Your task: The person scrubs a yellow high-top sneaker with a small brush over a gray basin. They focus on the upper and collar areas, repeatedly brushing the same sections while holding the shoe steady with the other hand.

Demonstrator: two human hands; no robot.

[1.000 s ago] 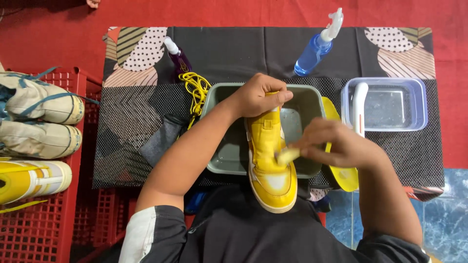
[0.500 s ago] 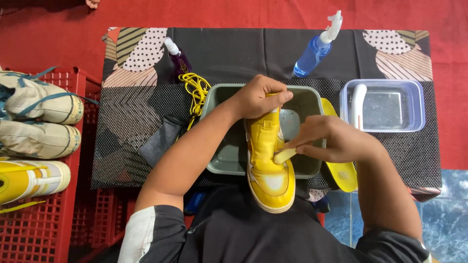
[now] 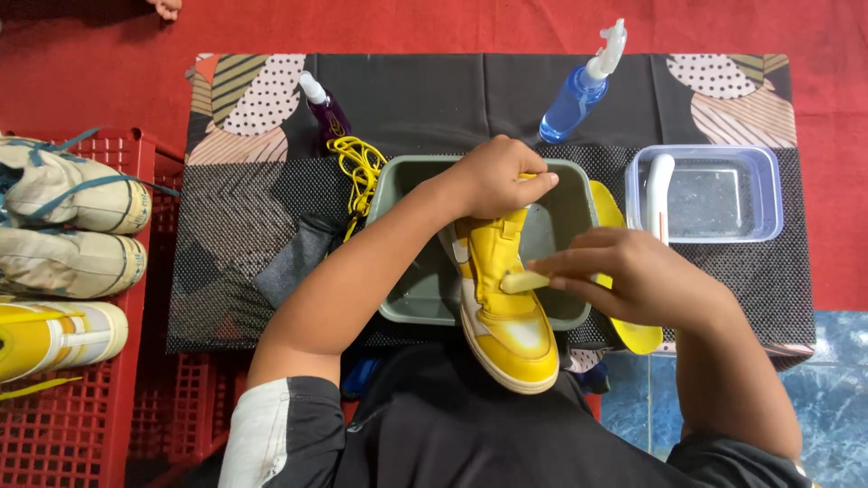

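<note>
Table [image 3: 244, 226] under patterned black cloth carries a grey plastic basin [image 3: 411, 298]; I see the yellow-and-white high-top sneaker [image 3: 506, 316] lying across it. My left hand [image 3: 493, 176] grips its collar, fingers curled tight. My right hand [image 3: 633, 276] pinches a small pale brush [image 3: 523, 282] against its tongue.

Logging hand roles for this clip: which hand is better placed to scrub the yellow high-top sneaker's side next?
Right. The right hand already pinches the small pale brush against the yellow high-top sneaker, while the left hand grips its collar over the grey plastic basin.
</note>
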